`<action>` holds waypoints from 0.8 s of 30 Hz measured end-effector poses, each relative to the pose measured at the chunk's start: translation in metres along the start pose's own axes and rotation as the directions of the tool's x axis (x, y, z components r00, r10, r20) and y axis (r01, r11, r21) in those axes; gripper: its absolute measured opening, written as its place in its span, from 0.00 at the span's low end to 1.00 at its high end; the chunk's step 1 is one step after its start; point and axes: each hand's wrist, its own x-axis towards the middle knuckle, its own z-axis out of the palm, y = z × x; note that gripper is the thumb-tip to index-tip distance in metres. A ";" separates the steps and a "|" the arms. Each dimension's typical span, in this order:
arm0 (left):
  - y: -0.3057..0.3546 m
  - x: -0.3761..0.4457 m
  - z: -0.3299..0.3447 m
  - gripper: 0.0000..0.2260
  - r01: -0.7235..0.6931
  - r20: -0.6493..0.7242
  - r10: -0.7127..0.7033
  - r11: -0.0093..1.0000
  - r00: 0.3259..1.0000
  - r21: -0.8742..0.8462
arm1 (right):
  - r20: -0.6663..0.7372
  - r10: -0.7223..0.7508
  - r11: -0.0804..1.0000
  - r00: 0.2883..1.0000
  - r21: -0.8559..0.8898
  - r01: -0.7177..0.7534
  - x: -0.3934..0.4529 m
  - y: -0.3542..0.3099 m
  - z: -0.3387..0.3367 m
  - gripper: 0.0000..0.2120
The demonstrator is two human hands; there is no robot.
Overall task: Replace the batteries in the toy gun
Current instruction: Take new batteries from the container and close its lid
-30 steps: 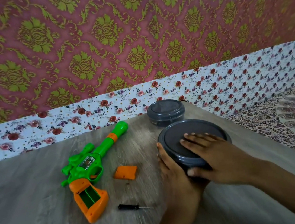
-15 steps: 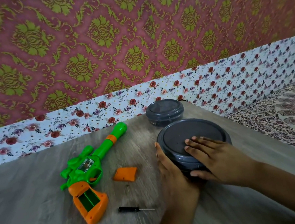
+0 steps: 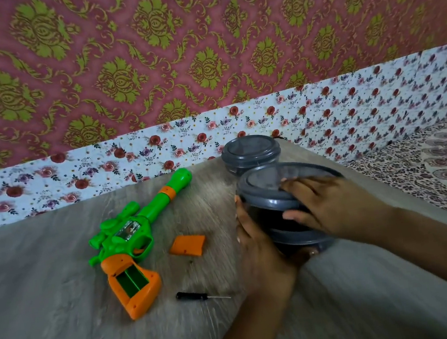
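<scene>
Now both hands grip container (image 3: 277,213): left (image 3: 255,238) side, right (image 3: 329,204) lid.

A home room: ornate damask wallpaper (image 3: 147,52), floral border strip (image 3: 348,105), patterned bedspread (image 3: 438,161) beside a wood-grain table (image 3: 52,314).

Soft, even daylight fills the view, bright enough for vivid colour and leaving only faint shadows on the worktop (image 3: 66,312). Motion blur smears the wood grain and both hands (the right hand (image 3: 332,204) worst), while the wide lens bows the floral wall border (image 3: 159,151) toward the edges.
</scene>
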 end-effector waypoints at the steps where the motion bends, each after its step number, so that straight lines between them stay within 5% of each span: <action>1: 0.001 0.000 -0.001 0.64 0.001 0.006 -0.002 1.000 1.000 0.011 | 0.002 -0.007 1.000 1.000 -0.004 0.007 0.003 0.003 -0.003 0.31; 6: 0.001 -0.003 0.000 0.63 0.016 0.023 -0.016 1.000 1.000 0.000 | 0.049 0.025 0.999 0.998 -0.034 -0.023 0.007 0.019 -0.009 0.27; 13: 0.000 -0.003 0.002 0.60 0.037 0.042 -0.038 0.999 0.998 0.024 | 0.220 0.247 0.959 0.944 0.086 -0.271 0.009 0.036 -0.004 0.23; 24: 0.001 -0.003 0.003 0.60 0.039 0.032 -0.041 0.996 0.999 0.086 | 0.363 0.227 0.929 0.904 0.197 -0.313 0.020 0.056 0.006 0.18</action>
